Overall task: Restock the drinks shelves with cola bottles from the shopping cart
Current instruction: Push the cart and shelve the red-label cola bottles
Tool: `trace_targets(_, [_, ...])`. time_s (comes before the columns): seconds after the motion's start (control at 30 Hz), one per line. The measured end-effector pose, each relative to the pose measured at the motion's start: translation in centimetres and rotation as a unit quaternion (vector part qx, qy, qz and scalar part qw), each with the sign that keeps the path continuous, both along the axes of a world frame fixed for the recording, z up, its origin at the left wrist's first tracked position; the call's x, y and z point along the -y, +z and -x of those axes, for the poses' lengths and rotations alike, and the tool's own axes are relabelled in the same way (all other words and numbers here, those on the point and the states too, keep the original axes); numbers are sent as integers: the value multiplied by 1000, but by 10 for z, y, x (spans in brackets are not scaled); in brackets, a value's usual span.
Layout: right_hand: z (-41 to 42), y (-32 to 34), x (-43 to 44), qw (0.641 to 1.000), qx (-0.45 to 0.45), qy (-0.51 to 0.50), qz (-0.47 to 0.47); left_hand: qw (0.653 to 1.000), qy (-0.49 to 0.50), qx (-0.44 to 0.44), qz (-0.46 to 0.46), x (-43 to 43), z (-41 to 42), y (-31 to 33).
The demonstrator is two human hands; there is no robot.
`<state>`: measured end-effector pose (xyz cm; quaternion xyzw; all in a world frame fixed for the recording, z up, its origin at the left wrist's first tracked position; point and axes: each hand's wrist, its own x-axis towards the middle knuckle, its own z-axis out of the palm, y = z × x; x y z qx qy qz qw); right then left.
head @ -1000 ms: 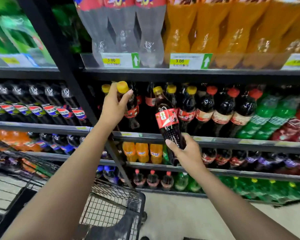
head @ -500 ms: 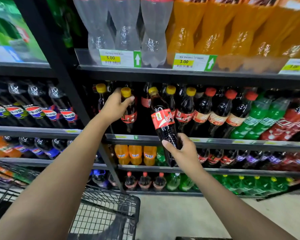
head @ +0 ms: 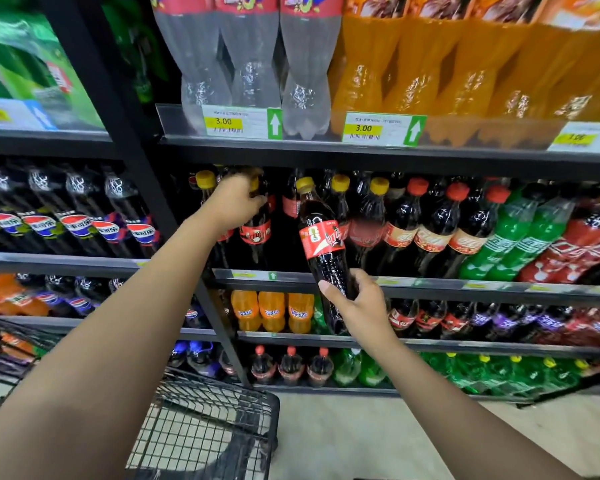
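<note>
The person stands at the drinks shelf (head: 430, 287) with a bottle in each hand. The left grip (head: 234, 206) reaches in at the left end of the shelf, fingers curled round the neck of a shelved bottle (head: 256, 237) whose cap is mostly hidden by the hand. The right grip (head: 359, 306) is clamped on the lower body of a cola bottle (head: 323, 244) held out in front of the shelf's front edge. That bottle is tilted, cap leaning left, with its base hanging below the edge. The cart (head: 201, 420) is at the lower left, well apart from both bottles.

The step in hand looks like seating the left bottle, then bringing in the right one. To do it well, the left bottle should go down flat and upright and slide back against the row behind before the fingers let go. A bottle released by its neck while leaning can topple its neighbours. The right bottle then needs lifting until its base clears the front edge, and straightening before it goes in. The dark opening between the shelved bottle and the yellow-capped bottles (head: 378, 187) looks like its slot, though how deep it runs cannot be told. The shelf above sits low over the caps, so a level push beats a high arc, and the red label should face out.
</note>
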<state>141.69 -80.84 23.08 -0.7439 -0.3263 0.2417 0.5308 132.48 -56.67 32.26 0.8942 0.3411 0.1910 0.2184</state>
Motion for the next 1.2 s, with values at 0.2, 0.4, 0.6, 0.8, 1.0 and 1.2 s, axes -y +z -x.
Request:
trace_targets(0.2, [4, 2, -1, 1000, -2, 4, -10, 984, 40, 162, -70, 58, 9, -7])
trace_targets(0.4, [12, 6, -5, 999, 19, 8, -29, 918, 53, 164, 357, 110, 2, -27])
trace_targets(0.6, [13, 14, -8, 998, 33, 58, 13, 888, 57, 212, 404, 109, 7, -34])
trace_targets(0.8, [-12, 55, -23, 990, -29, 136, 11, 907, -10, 178, 382, 101, 29, -31])
trace_targets(1.0, [-24, 114, -64, 991, 34, 132, -14, 918, -89, 139, 362, 103, 42, -32])
trace_targets(1.2, [-25, 138, -74, 939, 203, 230, 153, 918, -83, 135, 364, 101, 51, -42])
